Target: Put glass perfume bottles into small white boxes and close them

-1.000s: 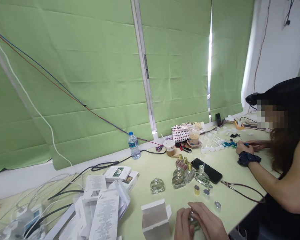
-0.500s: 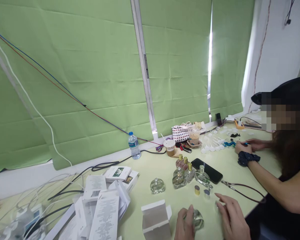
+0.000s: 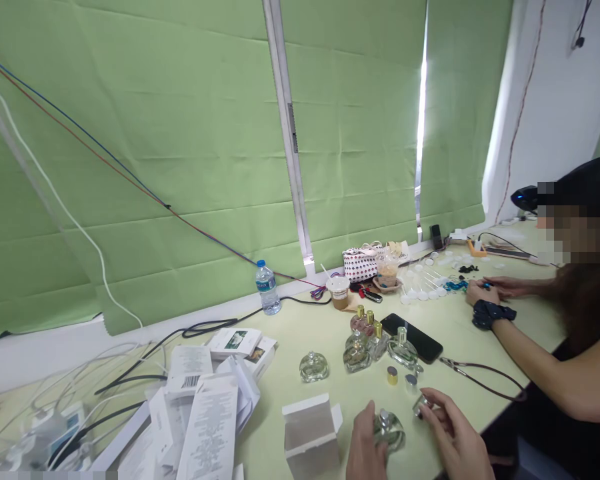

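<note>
My left hand [image 3: 365,443] is closed round the side of a clear glass perfume bottle [image 3: 394,433], which has a silver neck on top. A small silver cap [image 3: 419,406] sits pinched between the thumb and fingers of my right hand [image 3: 455,433], apart from the bottle. Just left of my left hand stands an open white box [image 3: 310,443]. A gold cap [image 3: 392,376] and a grey cap [image 3: 411,383] lie beyond my hands. Behind them is a group of perfume bottles [image 3: 357,357], several with gold or silver tops, and one bottle [image 3: 313,367] stands alone.
White cartons [image 3: 207,427] lie heaped at the left, near cables and a power strip [image 3: 63,433]. A phone [image 3: 413,338], pliers [image 3: 480,375], a drink cup [image 3: 339,293] and a water bottle [image 3: 267,288] are on the table. A co-worker's arm [image 3: 535,367] reaches in at the right.
My right hand has shifted slightly left, and the silver cap in its fingers now shows plainly. My left hand has moved a little left, with the bottle still in it.
</note>
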### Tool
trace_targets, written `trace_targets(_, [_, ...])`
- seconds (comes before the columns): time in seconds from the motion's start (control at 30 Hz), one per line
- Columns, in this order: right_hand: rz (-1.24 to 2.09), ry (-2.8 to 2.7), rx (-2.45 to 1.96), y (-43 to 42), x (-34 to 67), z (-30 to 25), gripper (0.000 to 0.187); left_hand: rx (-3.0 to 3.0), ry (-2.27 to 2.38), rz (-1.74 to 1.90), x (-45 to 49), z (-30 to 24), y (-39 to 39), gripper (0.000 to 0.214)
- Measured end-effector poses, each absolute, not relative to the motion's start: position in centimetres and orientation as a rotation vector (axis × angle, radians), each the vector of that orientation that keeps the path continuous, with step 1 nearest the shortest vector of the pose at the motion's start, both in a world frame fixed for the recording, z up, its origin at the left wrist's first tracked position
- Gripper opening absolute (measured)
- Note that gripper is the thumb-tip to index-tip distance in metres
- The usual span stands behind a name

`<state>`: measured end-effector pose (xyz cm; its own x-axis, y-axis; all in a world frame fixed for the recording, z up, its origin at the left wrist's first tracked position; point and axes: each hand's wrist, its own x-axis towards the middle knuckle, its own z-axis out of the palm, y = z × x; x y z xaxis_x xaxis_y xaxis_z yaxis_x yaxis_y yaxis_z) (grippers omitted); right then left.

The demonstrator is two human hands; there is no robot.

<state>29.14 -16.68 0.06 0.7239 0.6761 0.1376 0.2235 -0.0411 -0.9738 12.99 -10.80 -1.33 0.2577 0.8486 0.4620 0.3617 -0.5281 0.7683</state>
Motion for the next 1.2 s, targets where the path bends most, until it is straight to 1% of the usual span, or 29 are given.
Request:
trace_targets(0.1, [0.667,-0.657,-1.319,-16.3,27.3,2.3,0.048,1.808,1.026,1.099,12.5,-1.1,-10.1,0.05])
trace_targets(0.23, [0.742,-0.525,-1.184,-15.6,25.2,4.9,0.046,1.703,0.88,0.997,11.9,-1.2,-9.4,0.071])
trace_targets(0.3, [0.786,-0.498,-1.16,-15.4,24.9,5.4,0.046,1.68,0.867,0.934,11.7,-1.4,-9.1,0.075])
trace_targets(0.43, [0.84,-0.466,-1.118,-15.3,25.1,5.2,0.045,1.638,0.855,0.879,11.6,-1.8,-8.8,0.063])
trace_targets(0.63, [0.861,-0.411,-1.069,-15.4,25.1,4.7,0.044,1.56,0.852,0.956,11.7,-0.8,-9.3,0.052])
trace_targets(0.87, [0.821,-0.409,-1.063,-15.5,25.0,4.5,0.041,1.571,0.829,0.988,11.6,0.8,-10.1,0.048])
trace_targets(1.1, [0.816,-0.433,-1.123,-16.2,25.1,4.3,0.045,1.666,0.919,0.92,11.6,2.6,-11.0,0.04])
trace_targets(1.2, [0.817,-0.433,-1.155,-16.6,24.9,4.6,0.047,1.741,1.025,0.987,11.9,1.9,-11.7,0.045])
